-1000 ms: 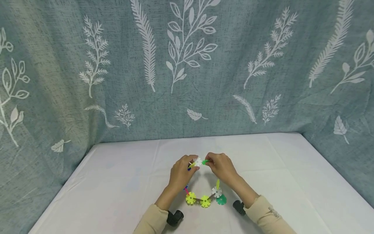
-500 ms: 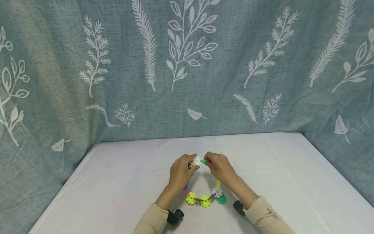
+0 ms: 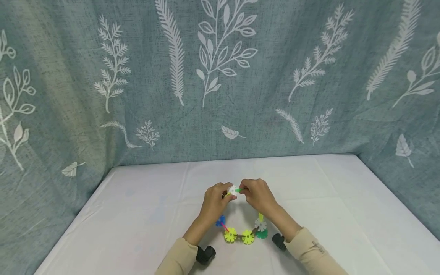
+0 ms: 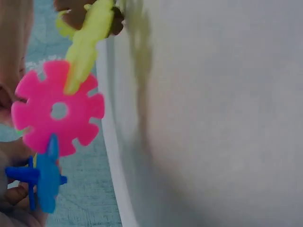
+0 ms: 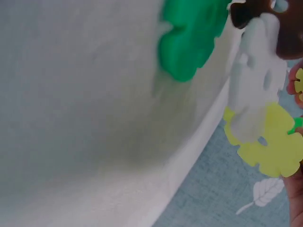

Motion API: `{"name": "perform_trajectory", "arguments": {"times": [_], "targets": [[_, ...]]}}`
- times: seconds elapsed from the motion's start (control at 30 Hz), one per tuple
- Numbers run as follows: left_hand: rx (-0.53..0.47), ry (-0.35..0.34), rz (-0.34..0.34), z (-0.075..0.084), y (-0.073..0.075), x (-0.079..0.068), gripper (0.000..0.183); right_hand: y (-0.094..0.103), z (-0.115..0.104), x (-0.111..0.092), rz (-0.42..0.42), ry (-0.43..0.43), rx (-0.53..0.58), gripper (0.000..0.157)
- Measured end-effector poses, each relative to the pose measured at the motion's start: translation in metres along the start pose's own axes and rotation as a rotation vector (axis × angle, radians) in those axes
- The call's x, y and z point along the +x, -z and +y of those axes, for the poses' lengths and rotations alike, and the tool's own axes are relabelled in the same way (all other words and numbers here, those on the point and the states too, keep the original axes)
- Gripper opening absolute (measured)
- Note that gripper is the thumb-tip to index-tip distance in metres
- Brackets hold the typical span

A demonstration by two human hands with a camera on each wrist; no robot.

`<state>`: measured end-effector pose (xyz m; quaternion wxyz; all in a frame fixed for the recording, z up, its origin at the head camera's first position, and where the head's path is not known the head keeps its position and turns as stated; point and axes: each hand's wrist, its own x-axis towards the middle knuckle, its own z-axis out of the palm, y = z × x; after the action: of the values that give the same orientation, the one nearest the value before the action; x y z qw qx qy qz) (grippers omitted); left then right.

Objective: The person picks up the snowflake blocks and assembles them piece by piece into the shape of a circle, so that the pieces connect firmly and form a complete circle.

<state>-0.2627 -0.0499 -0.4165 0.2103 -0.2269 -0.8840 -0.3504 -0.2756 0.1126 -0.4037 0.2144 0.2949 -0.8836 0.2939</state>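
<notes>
In the head view, my left hand [image 3: 214, 201] pinches a white notched plastic disc [image 3: 232, 190] above the table. Facing it, my right hand [image 3: 258, 195] pinches a bright green disc [image 3: 239, 190], seen edge-on against the white one's rim. A linked chain of such discs hangs below: a blue disc [image 3: 220, 220], yellow discs [image 3: 248, 237], a white disc [image 3: 260, 224] and a darker green disc [image 3: 262, 233]. The left wrist view has a pink disc [image 4: 59, 108] joined to a light-blue disc [image 4: 47, 182]. A brown disc [image 5: 289, 28] shows in the right wrist view. The fingertips are partly hidden.
A white cloth covers the table [image 3: 137, 214]. Behind it hangs a grey-green curtain [image 3: 172, 133] with white leaf prints. Black wrist devices [image 3: 206, 255] sit below both wrists, near the chain's sides.
The green disc has moved left until it meets the white disc's rim. The hanging chain has swung slightly to the right, showing more of the blue disc.
</notes>
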Motion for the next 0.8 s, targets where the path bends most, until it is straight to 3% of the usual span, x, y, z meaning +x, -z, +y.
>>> {"name": "perform_trajectory", "arguments": {"times": [0.1,0.17,0.27,0.33,0.43,0.53,0.63,0.8], "targets": [[-0.031,0.031,-0.026,-0.001,0.003,0.001,0.033,0.004,0.002,0.000,-0.061,-0.018,0.047,0.006],[-0.060,0.055,-0.047,-0.001,0.005,0.001,0.033,0.009,0.003,0.000,-0.120,-0.063,0.068,0.014],[-0.092,0.093,-0.076,-0.002,0.010,0.002,0.033,0.022,0.005,-0.003,-0.187,-0.195,0.027,0.028],[-0.085,0.111,-0.079,-0.003,0.015,0.003,0.033,0.032,0.006,-0.006,-0.245,-0.296,-0.054,0.026],[-0.057,0.118,-0.073,-0.007,0.020,0.004,0.034,0.046,0.007,-0.016,-0.390,-0.430,-0.163,0.011],[-0.036,0.114,-0.064,-0.012,0.025,0.005,0.032,0.054,0.004,-0.026,-0.570,-0.506,-0.176,0.017],[-0.026,0.106,-0.062,-0.015,0.027,0.005,0.028,0.053,-0.002,-0.034,-0.683,-0.527,-0.145,0.030],[-0.034,0.130,-0.068,-0.015,0.024,0.006,0.020,0.041,-0.009,-0.040,-0.704,-0.507,-0.134,0.041]]}}
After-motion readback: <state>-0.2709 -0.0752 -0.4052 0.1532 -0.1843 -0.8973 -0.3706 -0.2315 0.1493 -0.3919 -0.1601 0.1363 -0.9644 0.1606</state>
